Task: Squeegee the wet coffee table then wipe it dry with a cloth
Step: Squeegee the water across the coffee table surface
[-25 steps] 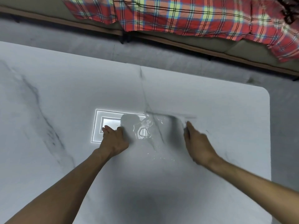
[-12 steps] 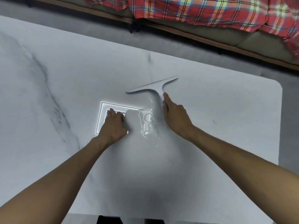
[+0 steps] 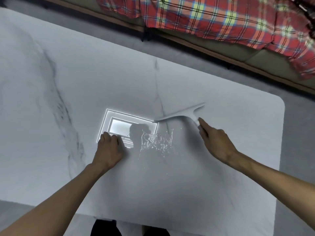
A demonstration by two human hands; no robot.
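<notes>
A white marble coffee table (image 3: 68, 82) fills the view. My right hand (image 3: 216, 143) grips the handle of a white squeegee (image 3: 180, 115), whose blade lies slanted on the tabletop just beyond a patch of glistening water (image 3: 156, 140). My left hand (image 3: 109, 149) rests flat on the table to the left of the water, fingers together, holding nothing. A bright rectangular reflection of a ceiling light (image 3: 119, 126) shows on the surface beside my left hand. No cloth is in view.
A sofa with a red plaid blanket (image 3: 213, 19) runs along the far side, past a strip of grey floor (image 3: 300, 103). The table's rounded right corner (image 3: 279, 106) lies right of the squeegee. My dark shoes (image 3: 105, 229) show below the near edge.
My right hand has carried the squeegee from beyond the puddle to the right. The water now lies spread in streaks. My left hand has stayed planted.
</notes>
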